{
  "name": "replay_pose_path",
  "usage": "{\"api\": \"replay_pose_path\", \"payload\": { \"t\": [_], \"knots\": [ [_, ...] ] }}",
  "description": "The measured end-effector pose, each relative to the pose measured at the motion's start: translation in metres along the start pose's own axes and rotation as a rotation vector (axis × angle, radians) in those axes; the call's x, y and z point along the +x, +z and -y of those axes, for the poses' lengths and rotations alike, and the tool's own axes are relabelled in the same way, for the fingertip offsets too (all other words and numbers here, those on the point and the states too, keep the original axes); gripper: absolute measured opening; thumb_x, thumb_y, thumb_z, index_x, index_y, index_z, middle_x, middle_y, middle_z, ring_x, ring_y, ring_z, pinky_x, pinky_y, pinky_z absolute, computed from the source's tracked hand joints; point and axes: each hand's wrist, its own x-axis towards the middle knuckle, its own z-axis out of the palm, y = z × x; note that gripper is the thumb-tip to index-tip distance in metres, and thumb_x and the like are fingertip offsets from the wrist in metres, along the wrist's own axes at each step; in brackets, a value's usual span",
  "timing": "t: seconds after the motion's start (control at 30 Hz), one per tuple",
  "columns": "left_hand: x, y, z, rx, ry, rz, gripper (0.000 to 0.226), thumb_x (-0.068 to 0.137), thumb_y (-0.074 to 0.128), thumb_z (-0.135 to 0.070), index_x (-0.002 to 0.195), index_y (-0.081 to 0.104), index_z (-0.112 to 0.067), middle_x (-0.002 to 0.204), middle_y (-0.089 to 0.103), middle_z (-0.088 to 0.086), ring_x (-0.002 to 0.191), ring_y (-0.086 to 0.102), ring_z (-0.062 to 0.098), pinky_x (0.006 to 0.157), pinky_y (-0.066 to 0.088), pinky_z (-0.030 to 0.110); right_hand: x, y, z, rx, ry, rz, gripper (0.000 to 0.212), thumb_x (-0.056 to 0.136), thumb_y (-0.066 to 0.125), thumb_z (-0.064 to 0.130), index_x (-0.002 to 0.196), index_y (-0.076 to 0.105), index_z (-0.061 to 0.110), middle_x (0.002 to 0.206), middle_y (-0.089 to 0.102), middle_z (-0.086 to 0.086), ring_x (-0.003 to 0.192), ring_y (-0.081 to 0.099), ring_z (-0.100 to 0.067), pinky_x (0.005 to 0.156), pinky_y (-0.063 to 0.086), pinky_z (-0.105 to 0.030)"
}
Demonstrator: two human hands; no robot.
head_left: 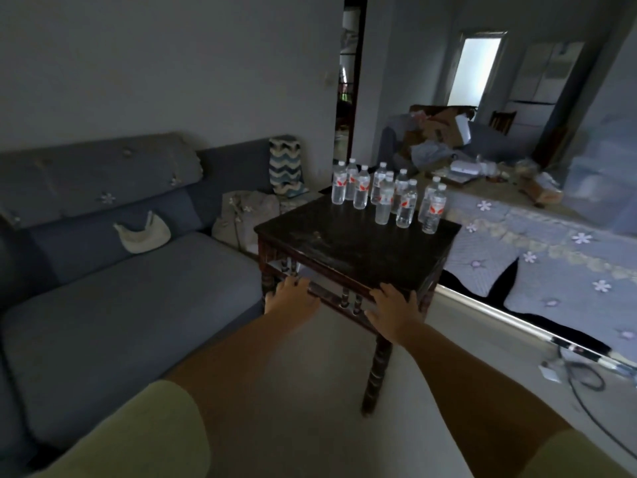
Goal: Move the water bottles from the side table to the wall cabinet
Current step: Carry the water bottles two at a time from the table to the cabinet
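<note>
Several clear water bottles (386, 194) with red-and-white labels stand upright in a cluster on the far part of a dark wooden side table (337, 246). My left hand (293, 298) holds the table's near rail, fingers curled under it. Further right on the same near edge, my right hand (393, 308) grips the table, fingers spread over the rim by the corner. Neither hand touches a bottle. No wall cabinet is plainly in view.
A blue-grey sofa (120, 288) fills the left, with a pale hat (143, 232) and a bag (244, 215) on it. A flower-patterned cloth (551, 257) covers a low table on the right. Cables (586, 377) lie on the floor. Doorways open beyond.
</note>
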Motion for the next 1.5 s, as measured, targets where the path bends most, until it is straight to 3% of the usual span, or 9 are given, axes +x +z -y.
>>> {"api": "replay_pose_path", "payload": {
  "t": [0.33,0.47,0.63,0.83,1.13,1.37,1.5],
  "knots": [
    [0.151,-0.017,0.052,0.016,-0.069,-0.021,0.050,0.097,0.041,-0.045,0.140,0.036,-0.022,0.143,0.038,0.009,0.132,0.038,0.030,0.107,0.035,0.047,0.165,-0.005,0.022,0.002,-0.065,0.112,0.054,0.101,0.038,0.042,0.149,0.027,0.022,0.161,0.014,-0.004,0.150,0.008,-0.022,0.118,0.003,-0.059],
    [0.234,-0.015,0.040,0.028,-0.069,0.031,0.055,0.096,0.042,-0.047,0.144,0.031,-0.022,0.145,0.034,0.010,0.133,0.036,0.031,0.108,0.035,0.048,0.246,-0.016,-0.004,0.004,-0.064,0.119,0.055,0.101,0.037,0.043,0.150,0.026,0.021,0.161,0.012,-0.004,0.150,0.007,-0.022,0.118,0.003,-0.059],
    [0.330,-0.023,-0.001,0.034,0.066,0.005,0.055,0.097,0.043,-0.047,0.144,0.031,-0.021,0.144,0.035,0.009,0.132,0.037,0.031,0.107,0.036,0.050,0.327,-0.038,-0.054,0.022,0.056,0.084,0.055,0.101,0.037,0.042,0.151,0.025,0.020,0.161,0.013,-0.006,0.149,0.009,-0.024,0.118,0.004,-0.059],
    [0.416,0.007,-0.038,0.048,0.081,0.105,0.060,0.097,0.041,-0.051,0.147,0.027,-0.022,0.147,0.033,0.008,0.133,0.037,0.029,0.106,0.038,0.047,0.377,-0.030,-0.098,-0.023,0.123,0.113,0.057,0.101,0.037,0.043,0.152,0.023,0.020,0.162,0.010,-0.005,0.150,0.007,-0.023,0.119,0.003,-0.058],
    [0.543,0.053,-0.086,0.026,0.291,0.198,0.059,0.097,0.040,-0.050,0.147,0.026,-0.022,0.148,0.031,0.007,0.133,0.036,0.027,0.107,0.037,0.045,0.441,-0.010,-0.177,0.068,0.348,0.082,0.058,0.101,0.039,0.042,0.151,0.023,0.019,0.161,0.011,-0.004,0.150,0.008,-0.021,0.118,0.004,-0.054],
    [0.661,0.079,-0.114,0.012,0.453,0.325,0.063,0.095,0.045,-0.049,0.147,0.026,-0.020,0.147,0.033,0.008,0.134,0.036,0.028,0.104,0.040,0.044,0.517,0.002,-0.199,0.224,0.567,0.037,0.059,0.098,0.047,0.036,0.150,0.026,0.019,0.160,0.015,-0.006,0.147,0.018,-0.024,0.119,0.017,-0.047],
    [0.717,0.096,-0.118,-0.127,0.441,0.395,0.061,0.092,0.053,-0.045,0.142,0.034,-0.016,0.141,0.042,0.010,0.128,0.045,0.027,0.102,0.043,0.043,0.561,0.013,-0.191,0.382,0.636,-0.033,0.062,0.096,0.054,0.032,0.149,0.029,0.013,0.158,0.022,-0.009,0.144,0.027,-0.026,0.117,0.026,-0.040]
  ]
}}
